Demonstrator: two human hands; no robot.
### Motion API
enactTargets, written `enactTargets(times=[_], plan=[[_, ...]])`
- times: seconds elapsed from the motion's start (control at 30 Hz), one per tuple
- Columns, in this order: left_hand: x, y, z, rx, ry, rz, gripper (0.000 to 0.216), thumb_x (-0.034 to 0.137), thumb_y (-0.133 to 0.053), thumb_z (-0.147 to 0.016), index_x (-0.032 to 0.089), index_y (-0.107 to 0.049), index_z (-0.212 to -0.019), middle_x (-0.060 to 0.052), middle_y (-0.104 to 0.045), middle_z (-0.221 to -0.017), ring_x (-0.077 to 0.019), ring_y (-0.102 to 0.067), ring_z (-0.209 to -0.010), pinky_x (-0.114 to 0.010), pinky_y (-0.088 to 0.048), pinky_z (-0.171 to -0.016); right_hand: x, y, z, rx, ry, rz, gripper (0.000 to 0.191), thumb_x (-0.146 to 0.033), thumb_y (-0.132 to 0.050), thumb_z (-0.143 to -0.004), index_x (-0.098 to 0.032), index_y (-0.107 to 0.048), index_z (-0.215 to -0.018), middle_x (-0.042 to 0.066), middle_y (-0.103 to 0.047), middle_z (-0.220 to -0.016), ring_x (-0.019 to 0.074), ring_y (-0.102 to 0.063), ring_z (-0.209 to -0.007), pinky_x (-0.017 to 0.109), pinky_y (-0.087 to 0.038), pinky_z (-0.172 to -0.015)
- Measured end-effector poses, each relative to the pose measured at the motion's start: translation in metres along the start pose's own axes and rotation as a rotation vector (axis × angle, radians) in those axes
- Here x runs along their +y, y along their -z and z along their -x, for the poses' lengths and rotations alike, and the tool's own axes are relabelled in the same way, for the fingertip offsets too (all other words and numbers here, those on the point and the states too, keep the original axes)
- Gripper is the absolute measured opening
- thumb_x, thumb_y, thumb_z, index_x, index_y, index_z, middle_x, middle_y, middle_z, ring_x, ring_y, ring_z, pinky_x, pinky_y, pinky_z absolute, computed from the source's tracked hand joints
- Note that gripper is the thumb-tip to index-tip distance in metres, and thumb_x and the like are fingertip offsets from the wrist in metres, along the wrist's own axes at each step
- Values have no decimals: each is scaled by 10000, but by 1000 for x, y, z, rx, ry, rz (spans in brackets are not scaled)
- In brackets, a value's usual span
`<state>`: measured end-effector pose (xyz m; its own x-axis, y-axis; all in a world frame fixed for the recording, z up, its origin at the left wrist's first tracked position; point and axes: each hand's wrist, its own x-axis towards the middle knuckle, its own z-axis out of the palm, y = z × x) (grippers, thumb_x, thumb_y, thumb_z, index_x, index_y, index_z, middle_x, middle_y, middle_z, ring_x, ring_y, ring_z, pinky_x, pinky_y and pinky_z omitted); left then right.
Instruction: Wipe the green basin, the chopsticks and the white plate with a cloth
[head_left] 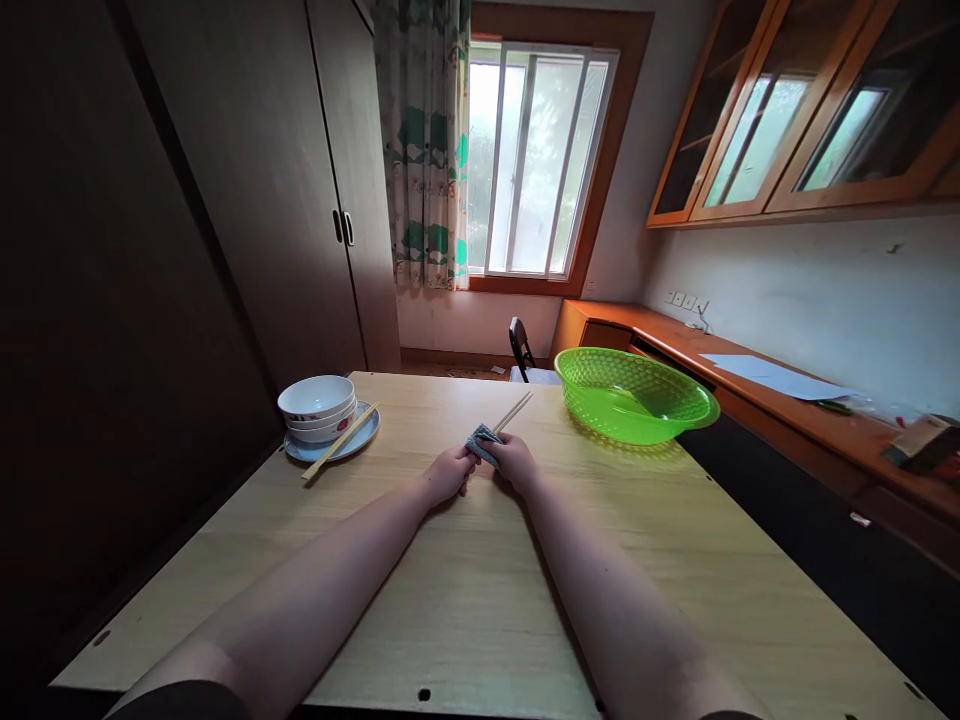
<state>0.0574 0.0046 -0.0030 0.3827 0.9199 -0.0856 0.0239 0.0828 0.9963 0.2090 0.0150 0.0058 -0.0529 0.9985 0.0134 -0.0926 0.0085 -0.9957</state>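
Over the middle of the table my two hands meet around a pair of chopsticks [514, 410], whose thin ends point away to the upper right. My right hand [516, 461] is closed on a folded grey-blue cloth [482, 444] that wraps the chopsticks. My left hand [451, 473] is closed around their near end, touching the cloth's left side. To the left, several stacked white bowls [316, 398] sit on a blue-rimmed plate [365, 436]. More chopsticks [339, 442] lie across that plate's right edge. A green plastic basket [637, 400] stands at the right.
The light wooden table [480, 600] spans the foreground. Dark wardrobe doors [247, 200] rise close on the left. Beyond the far edge is a folding chair [520, 345]. An orange wooden desk [667, 340] with white papers [776, 375] runs along the right wall, below glass-fronted cabinets [795, 120].
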Motion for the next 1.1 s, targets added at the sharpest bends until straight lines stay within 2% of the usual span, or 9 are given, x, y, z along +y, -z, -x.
enactTargets(times=[0.2, 0.33, 0.5, 0.63, 0.77, 0.93, 1.1], plan=[[-2, 6, 1, -14, 54, -53, 222, 381, -564, -791, 194, -480, -707, 90, -352, -518, -67, -309, -369, -203, -281, -340, 4, 18, -10, 226, 62, -41, 421, -538, -746, -585, -156, -684, -750, -17, -563, -522, 127, -480, -519, 258, -324, -496], [-3, 7, 3, -15, 43, -56, 220, 381, -586, -774, 185, -503, -718, 83, -372, -522, -72, -338, -402, -199, -324, -360, 2, 22, -9, 277, 88, -50, 442, -554, -715, -633, -146, -660, -794, -18, -518, -501, 133, -459, -506, 273, -318, -486], [-1, 6, 7, -25, 12, -6, 231, 414, -544, -794, 191, -487, -768, 92, -345, -530, -74, -329, -415, -208, -381, -395, 2, 7, -3, 87, 144, -2, 332, -502, -619, -688, -177, -645, -749, -14, -567, -575, 138, -475, -563, 259, -351, -529], [1, 8, 8, -59, -6, 39, 248, 412, -581, -765, 197, -485, -843, 109, -327, -529, -69, -308, -403, -212, -404, -410, 2, -5, 2, -60, 137, 45, 232, -392, -649, -643, -169, -675, -699, 2, -630, -649, 154, -524, -637, 262, -394, -601], [0, 11, 7, -55, -45, 44, 316, 486, -602, -769, 193, -495, -824, 105, -329, -518, -75, -319, -405, -222, -407, -401, 2, -3, 2, -167, 135, 72, 264, -412, -688, -657, -175, -711, -773, 8, -673, -716, 163, -555, -687, 274, -416, -661], [-3, 10, 4, 22, -75, 8, 416, 585, -610, -776, 186, -498, -740, 76, -386, -550, -72, -356, -424, -215, -374, -383, 3, 4, 1, -203, 82, 71, 339, -481, -745, -640, -167, -727, -769, 15, -678, -720, 152, -550, -663, 268, -400, -624], [1, 9, 6, 49, -54, -23, 453, 606, -603, -791, 193, -478, -655, 70, -365, -513, -75, -327, -411, -225, -322, -363, 6, 4, 0, -195, 46, 102, 380, -531, -730, -663, -154, -711, -714, 8, -640, -645, 128, -510, -595, 260, -374, -577]])
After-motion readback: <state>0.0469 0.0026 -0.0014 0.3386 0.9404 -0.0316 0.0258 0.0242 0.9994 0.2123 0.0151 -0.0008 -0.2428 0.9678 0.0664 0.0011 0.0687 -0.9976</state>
